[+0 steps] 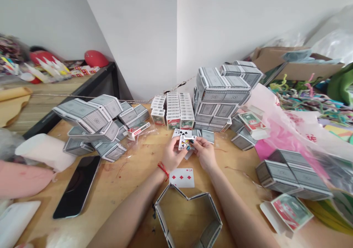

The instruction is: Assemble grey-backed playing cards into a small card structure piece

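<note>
The left grip and the right grip meet at the middle of the bench. Between them they pinch a small fan of playing cards, fingers closed on its edges, just above the wood.

At six o'clock from them a diamonds card lies face up. Past it, a heart-shaped frame of cards stands on edge. At twelve o'clock, rows of card packs line up below the white wall corner. Grey card blocks are heaped in a left pile at ten o'clock and a taller right pile at one. A dark phone lies flat at eight.

The bench is bare yellowish wood, crowded at its edges, and a pink plastic bag spills in at three o'clock. The held cards' faces are too small to read, and the frame's near end is cut off.
</note>
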Motion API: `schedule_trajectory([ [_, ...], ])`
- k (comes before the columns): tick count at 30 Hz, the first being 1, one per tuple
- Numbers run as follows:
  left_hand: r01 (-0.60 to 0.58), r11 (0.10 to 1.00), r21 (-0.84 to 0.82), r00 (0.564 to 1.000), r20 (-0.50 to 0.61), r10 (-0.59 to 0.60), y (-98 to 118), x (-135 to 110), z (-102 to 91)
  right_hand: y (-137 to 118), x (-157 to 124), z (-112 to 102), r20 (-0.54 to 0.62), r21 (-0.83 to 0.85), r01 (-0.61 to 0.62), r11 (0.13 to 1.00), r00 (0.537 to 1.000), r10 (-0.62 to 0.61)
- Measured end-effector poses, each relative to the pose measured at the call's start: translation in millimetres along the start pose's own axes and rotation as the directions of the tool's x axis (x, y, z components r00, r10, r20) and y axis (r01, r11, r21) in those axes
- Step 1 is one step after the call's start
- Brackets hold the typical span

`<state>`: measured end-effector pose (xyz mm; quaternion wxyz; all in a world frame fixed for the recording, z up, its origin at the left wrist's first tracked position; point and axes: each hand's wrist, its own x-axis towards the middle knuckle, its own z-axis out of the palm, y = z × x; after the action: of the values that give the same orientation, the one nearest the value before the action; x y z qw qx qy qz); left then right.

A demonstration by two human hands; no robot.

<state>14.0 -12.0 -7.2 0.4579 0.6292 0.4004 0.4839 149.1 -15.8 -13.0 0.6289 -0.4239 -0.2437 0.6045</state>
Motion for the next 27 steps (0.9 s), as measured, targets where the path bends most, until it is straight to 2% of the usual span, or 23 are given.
schedule_trajectory([
  [3,-0.002,0.998,0.069,0.998,-0.059,0.006,-2.2,2.0,1.7,1.9,0.9,-0.8,-0.02,-0.03,0.008,1.0,1.0,-0.009],
  [6,0.037,0.997,0.068,0.992,-0.121,-0.029,-6.5,4.2,3.5,2.8,1.1,-0.4,0.001,-0.057,0.016,0.998,1.0,-0.016],
  [10,0.055,0.996,0.067,0.991,-0.129,-0.046,-9.1,4.7,2.6,2.6,0.9,0.6,0.018,-0.088,0.045,0.995,0.999,-0.043],
  [15,0.01,0.984,0.176,0.987,-0.159,0.018,-7.9,4.4,-2.0,1.9,0.7,-0.7,0.017,-0.148,0.056,0.987,0.998,-0.054],
  [17,0.025,0.989,0.149,0.985,-0.175,0.001,-7.6,4.5,-2.7,1.3,0.5,-1.3,0.033,-0.191,0.055,0.98,0.998,-0.049],
  [22,0.128,0.992,0.016,0.979,-0.16,-0.124,-6.6,5.8,-2.0,-1.9,0.1,-3.2,0.064,-0.214,0.064,0.975,0.997,-0.051],
  [27,0.168,0.985,-0.035,0.971,-0.164,-0.171,-5.3,9.1,-5.4,-6.4,0.6,-5.3,0.153,-0.205,0.003,0.979,0.988,0.029],
])
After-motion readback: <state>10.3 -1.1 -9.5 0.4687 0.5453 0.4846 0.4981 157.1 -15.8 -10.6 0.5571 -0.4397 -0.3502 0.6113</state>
